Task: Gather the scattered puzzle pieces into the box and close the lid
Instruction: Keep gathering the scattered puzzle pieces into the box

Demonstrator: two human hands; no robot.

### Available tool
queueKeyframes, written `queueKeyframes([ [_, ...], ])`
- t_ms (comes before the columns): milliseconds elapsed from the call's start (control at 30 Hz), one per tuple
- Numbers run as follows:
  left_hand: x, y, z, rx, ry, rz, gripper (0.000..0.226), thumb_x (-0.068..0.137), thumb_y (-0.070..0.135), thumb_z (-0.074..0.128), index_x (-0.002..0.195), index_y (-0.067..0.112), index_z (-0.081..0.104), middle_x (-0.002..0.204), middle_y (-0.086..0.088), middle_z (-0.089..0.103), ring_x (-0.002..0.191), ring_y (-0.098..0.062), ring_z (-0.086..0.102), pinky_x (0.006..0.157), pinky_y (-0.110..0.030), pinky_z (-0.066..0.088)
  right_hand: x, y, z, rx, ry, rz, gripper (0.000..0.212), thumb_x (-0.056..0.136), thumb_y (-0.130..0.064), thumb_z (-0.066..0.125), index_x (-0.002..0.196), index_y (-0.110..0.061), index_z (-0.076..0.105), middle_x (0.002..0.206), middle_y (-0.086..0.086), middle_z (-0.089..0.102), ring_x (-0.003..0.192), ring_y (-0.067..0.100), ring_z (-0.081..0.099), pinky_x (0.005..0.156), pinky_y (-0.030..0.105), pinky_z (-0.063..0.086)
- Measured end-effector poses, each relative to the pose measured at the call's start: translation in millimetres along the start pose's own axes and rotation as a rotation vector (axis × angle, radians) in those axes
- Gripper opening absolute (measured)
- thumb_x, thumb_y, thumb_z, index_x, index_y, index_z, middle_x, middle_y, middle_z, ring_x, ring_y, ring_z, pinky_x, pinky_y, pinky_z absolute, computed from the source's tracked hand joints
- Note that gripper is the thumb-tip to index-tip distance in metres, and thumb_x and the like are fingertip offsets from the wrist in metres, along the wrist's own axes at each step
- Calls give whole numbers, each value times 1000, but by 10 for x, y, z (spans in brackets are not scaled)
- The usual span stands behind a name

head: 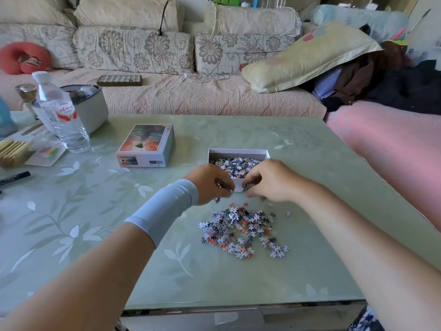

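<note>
- Left hand (211,185): the fingers are curled inward and cup a small clump of puzzle pieces (219,183). The hand is at the near left corner of the box (238,152). A pale blue wrist sleeve (164,209) covers the wrist.
- Right hand (269,181): the fingers are curled in the same way round a few dark pieces. It is at the near wall of the box, and its fingertips almost meet those of the left hand.
- Box: an open white tray near the middle of the table (310,177), partly filled with boxed pieces (235,166). A strip of its near wall shows between the two hands.
- Loose pile (241,229): a scattered heap of grey, blue and orange pieces lies on the table on the viewer's side of the hands, outside the box. A few stray pieces (288,213) lie just to its right.
- Lid (145,145): it rests picture side up on the table to the left of the box, apart from it. The near edge is marked "1000".
- Table: a pale green top with a white leaf pattern.
- Left edge of the table: a clear water bottle (62,115) stands in front of a white pot (90,106), and a black pen (15,177) lies nearer the viewer.
- Background: a floral sofa (191,94) carries a yellow pillow (307,58), a red cushion (22,58) and a dark tray (119,80).
</note>
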State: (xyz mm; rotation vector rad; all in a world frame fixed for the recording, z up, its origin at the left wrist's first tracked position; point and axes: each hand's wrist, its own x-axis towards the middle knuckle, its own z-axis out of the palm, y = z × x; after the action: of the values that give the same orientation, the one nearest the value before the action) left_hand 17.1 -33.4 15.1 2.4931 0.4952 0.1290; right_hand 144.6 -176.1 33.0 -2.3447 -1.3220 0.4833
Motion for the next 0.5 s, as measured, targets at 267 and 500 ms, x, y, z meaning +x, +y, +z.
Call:
queueKeyframes([
  [267, 391, -23, -7, -225, 355, -57, 23, 81, 24, 73, 104, 23, 71, 94, 5, 72, 81, -8, 64, 77, -18, 49, 340, 130, -3, 59, 351, -46, 38, 83, -28, 76, 120, -20, 69, 114, 4, 68, 97, 19, 62, 80, 21, 39],
  [500, 309, -67, 61, -36, 289, 118, 16, 84, 17, 68, 98, 24, 71, 108, 5, 60, 89, -8, 57, 83, -14, 39, 237, 91, 69, -36, 282, -157, 13, 88, -19, 68, 99, -24, 74, 95, -4, 61, 87, 19, 58, 80, 34, 48],
])
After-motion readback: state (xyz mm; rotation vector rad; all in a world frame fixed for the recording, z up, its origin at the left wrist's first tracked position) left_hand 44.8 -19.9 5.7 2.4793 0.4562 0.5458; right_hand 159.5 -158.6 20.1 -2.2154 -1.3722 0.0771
